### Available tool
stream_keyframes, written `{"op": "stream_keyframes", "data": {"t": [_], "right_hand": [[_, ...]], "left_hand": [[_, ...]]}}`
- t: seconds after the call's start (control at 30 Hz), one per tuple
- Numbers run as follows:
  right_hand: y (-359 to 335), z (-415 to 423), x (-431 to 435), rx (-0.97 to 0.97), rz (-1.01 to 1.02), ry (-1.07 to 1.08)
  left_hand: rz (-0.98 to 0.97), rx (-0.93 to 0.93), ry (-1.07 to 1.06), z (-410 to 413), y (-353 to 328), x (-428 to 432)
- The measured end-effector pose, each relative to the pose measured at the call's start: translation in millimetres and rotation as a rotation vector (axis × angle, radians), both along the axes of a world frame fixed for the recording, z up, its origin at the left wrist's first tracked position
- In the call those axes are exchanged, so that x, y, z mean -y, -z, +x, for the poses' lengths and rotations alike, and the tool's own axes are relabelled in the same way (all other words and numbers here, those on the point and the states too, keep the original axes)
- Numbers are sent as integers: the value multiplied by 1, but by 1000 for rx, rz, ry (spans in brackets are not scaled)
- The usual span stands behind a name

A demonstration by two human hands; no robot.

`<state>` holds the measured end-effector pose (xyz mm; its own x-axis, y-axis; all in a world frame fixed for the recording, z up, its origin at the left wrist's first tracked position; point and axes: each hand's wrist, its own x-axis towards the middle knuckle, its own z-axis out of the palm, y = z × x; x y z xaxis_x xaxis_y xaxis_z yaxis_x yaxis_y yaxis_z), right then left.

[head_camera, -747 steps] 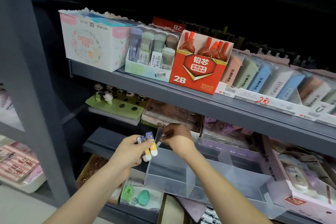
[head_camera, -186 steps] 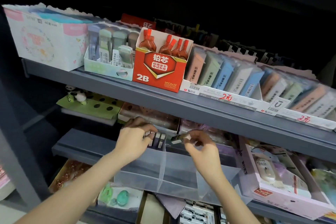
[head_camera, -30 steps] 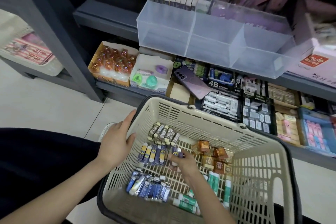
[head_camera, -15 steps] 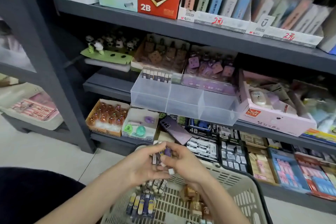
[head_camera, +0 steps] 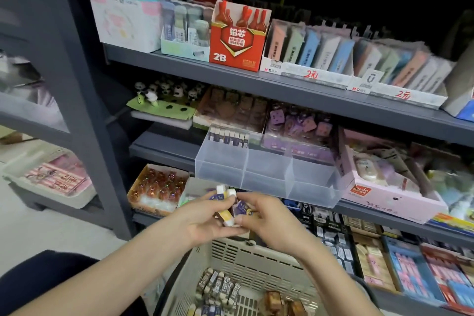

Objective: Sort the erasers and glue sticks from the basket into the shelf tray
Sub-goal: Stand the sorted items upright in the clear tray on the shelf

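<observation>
The left hand [head_camera: 205, 219] has its fingers curled round a small bundle of erasers [head_camera: 223, 204]. Their long axes stand nearly upright, leaning a little to the left, with the white ends pointing up toward the clear tray [head_camera: 266, 179] and the yellow-and-white ends down by the palm. The right hand [head_camera: 269, 222] pinches a purple-sleeved eraser [head_camera: 242, 207] between thumb and forefinger, touching the bundle's right side. Both hands hang above the far rim of the basket [head_camera: 246, 261], just below the tray's front wall. A row of erasers [head_camera: 228, 137] stands upright at the back of the tray's left compartment. A second ago the right hand was down in the basket and the left rested on its rim. Half a second ago both were closer to the basket.
</observation>
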<state>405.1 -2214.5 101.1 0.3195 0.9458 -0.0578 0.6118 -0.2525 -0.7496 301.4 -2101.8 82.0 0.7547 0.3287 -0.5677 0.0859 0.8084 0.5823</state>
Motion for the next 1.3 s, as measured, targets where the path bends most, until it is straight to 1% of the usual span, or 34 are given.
{"op": "stream_keyframes", "data": {"t": [0.07,0.13,0.2,0.27,0.33,0.4,0.43,0.5,0.57,0.67,0.73,0.77,0.83,0.93,1.1,1.3], "right_hand": [[-10,5,-8,13,1,69],[-17,12,-17,39,57,172],[-23,23,-28,64,129,264],[-32,32,-41,73,166,300],[-39,41,-57,96,147,286],[-39,51,-76,157,69,271],[-39,56,-86,151,27,273],[-39,64,-104,62,-23,277],[-39,74,-121,15,-11,303],[-41,85,-146,154,-2,315],[-37,86,-164,269,-6,313],[-35,86,-172,290,-5,307],[-29,84,-185,273,-14,280],[-23,80,-199,214,-83,259],[-13,79,-215,246,-152,284],[-1,80,-217,337,-168,232]], "left_hand": [[6,-5,-33,0,-10,-9],[27,-7,-85,0,-17,-23],[84,-8,-121,-1,-25,-39],[155,5,-151,-1,-34,-56],[209,13,-196,0,-40,-73],[220,23,-248,3,-42,-89],[216,27,-269,5,-43,-95],[208,29,-288,10,-43,-107],[201,22,-293,16,-41,-116],[211,-21,-316,27,-34,-128],[264,-67,-331,33,-28,-134],[300,-92,-341,36,-24,-137],[349,-129,-377,40,-16,-141],[359,-157,-439,42,-7,-147],[383,-160,-334,47,-4,-145],[286,-199,-366,54,4,-146]]}}
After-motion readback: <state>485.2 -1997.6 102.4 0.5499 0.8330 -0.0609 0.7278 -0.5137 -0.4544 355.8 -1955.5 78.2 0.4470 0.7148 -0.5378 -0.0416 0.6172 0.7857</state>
